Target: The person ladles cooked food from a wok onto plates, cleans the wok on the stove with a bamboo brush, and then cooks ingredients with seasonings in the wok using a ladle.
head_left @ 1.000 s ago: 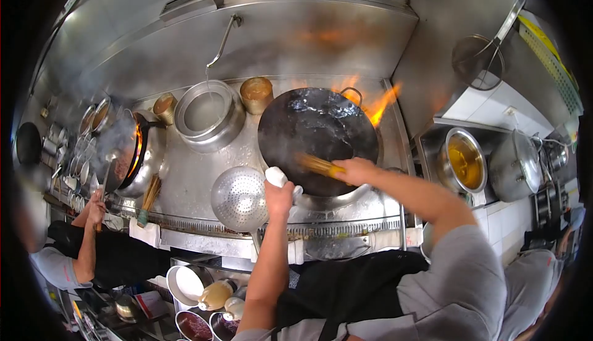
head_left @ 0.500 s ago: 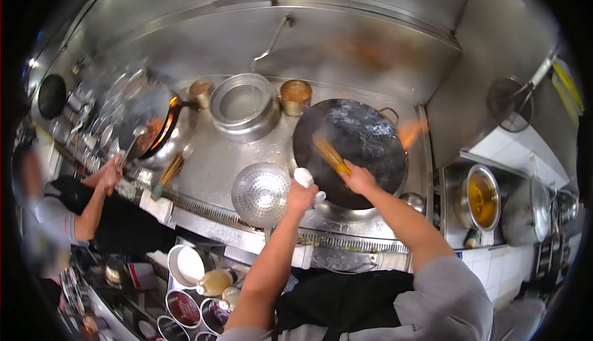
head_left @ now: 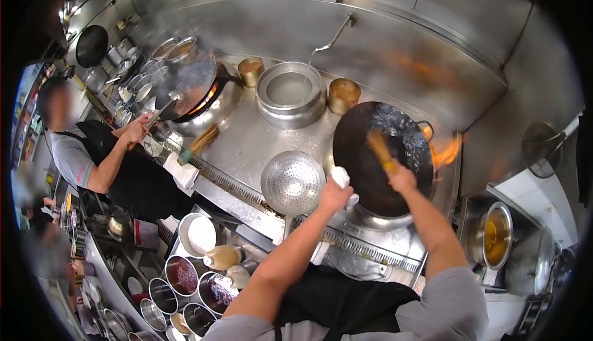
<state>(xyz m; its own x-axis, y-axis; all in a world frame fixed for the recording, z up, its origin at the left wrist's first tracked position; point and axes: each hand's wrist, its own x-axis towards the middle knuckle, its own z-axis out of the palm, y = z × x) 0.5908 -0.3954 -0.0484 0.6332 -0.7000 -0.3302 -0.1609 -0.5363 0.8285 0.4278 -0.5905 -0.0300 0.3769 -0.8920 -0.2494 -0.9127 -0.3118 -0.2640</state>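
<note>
A large black wok sits tilted over the burner on the right, with wet streaks inside and flame at its far right edge. My left hand is closed on a folded white cloth at the wok's near left rim; whatever is under the cloth is hidden. My right hand grips a bamboo wok brush, its bristles over the inside of the wok. Left of my left hand lies a perforated strainer ladle.
A tap runs into a metal pot. Tins stand along the back. At left a co-worker works at a flaming wok. Sauce containers are front left; a bowl of yellow liquid is at right.
The camera view has turned, so the range sits further right in it. The wok is tilted more steeply, and the flame beside it is larger. Both hands keep their holds.
</note>
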